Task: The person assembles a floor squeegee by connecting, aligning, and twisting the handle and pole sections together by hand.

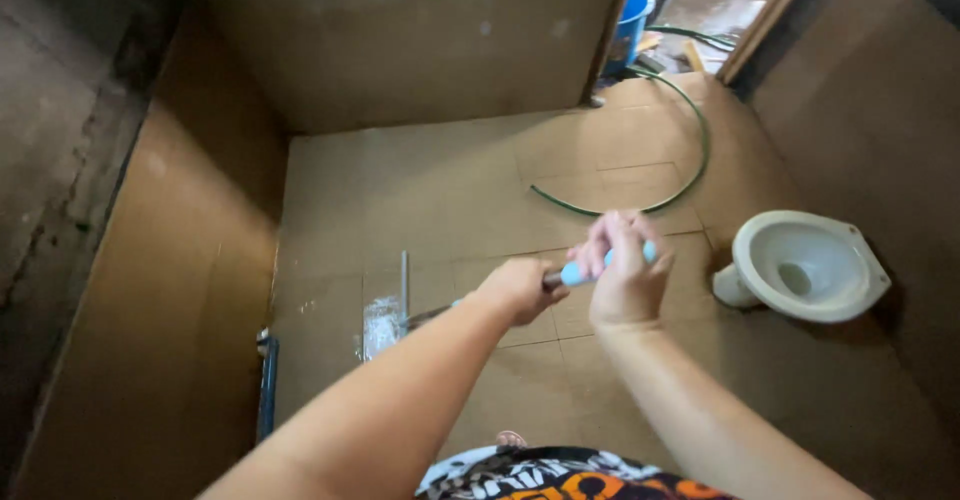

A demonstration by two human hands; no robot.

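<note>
Person stands in a brown-tiled bathroom w/ both hands wrapped round a long squeegee handle. Left hand grips lower down, right hand closed on the light-blue end. Squeegee blade rests on the floor, centre-left. White toilet right; green hose far.

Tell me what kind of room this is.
Likely a small tiled bathroom being cleaned. A white toilet bowl sits on the wet tile floor, a green hose snakes in through the doorway, and both hands grip a blue-handled long tool.
</note>
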